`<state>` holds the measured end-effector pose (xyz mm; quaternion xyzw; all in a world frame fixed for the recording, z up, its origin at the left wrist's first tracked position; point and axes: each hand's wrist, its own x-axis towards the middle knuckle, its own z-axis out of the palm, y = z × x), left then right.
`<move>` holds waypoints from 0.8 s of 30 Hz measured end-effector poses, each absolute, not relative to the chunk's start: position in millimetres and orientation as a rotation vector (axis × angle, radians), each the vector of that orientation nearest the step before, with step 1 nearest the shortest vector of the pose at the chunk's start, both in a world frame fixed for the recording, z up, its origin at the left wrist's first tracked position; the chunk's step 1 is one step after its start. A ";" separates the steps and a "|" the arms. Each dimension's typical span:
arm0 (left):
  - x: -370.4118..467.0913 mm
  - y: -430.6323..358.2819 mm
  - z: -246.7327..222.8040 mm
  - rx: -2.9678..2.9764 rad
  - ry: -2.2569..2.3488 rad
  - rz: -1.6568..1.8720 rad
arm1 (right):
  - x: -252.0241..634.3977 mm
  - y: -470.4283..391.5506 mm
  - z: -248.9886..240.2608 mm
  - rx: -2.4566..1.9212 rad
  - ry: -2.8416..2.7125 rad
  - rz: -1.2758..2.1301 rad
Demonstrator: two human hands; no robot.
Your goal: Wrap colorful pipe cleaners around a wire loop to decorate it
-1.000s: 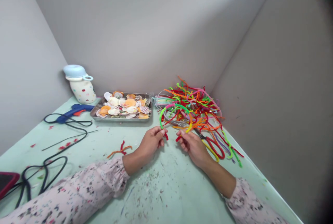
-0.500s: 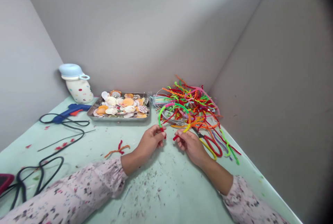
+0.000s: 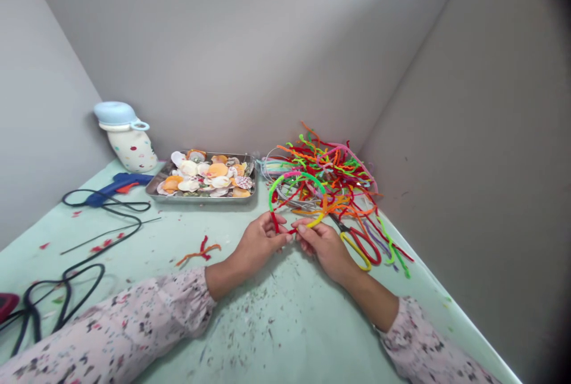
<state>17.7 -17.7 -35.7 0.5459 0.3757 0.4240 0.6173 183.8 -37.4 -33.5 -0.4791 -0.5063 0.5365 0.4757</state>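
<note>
Between my two hands is a ring (image 3: 271, 198) wound with fuzzy pipe cleaner in green, pink, orange, yellow and red sections. My left hand (image 3: 263, 240) pinches its red end at the lower left. The yellow part near the lower right, with a red tip, is in the closed fingers of my right hand (image 3: 317, 239). At the bottom the two red ends come close together; whether they touch is hard to make out. Behind the ring lies a pile of coloured pipe cleaners (image 3: 330, 161). Scissors (image 3: 363, 246) with red and yellow handles rest beside my right hand.
A metal tray (image 3: 200, 200) of seashells (image 3: 217, 170) stands at the back, left of the pile. Further left are a bottle (image 3: 134, 146) with a blue lid, a blue glue gun (image 3: 111, 188) and its dark cord (image 3: 129, 226). A twisted pipe cleaner scrap (image 3: 198, 254) lies near my left forearm.
My hands have moved closer together, narrowing the gap between the ring's red ends. The ring looks more closed. The view has shifted slightly.
</note>
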 end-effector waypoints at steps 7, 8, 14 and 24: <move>17.8 -19.3 -31.1 1.223 0.944 0.978 | 186.9 -33.5 -44.4 -1.115 -1.186 1.323; 17.9 -19.5 -31.7 1.219 0.942 0.979 | 186.7 -33.4 -44.6 -1.110 -1.189 1.328; 18.0 -20.0 -30.9 1.198 0.866 0.982 | 186.8 -32.4 -44.3 -1.045 -1.118 1.355; 14.9 -12.8 -28.1 1.254 0.895 0.832 | 188.7 -33.4 -46.0 -0.977 -1.090 1.419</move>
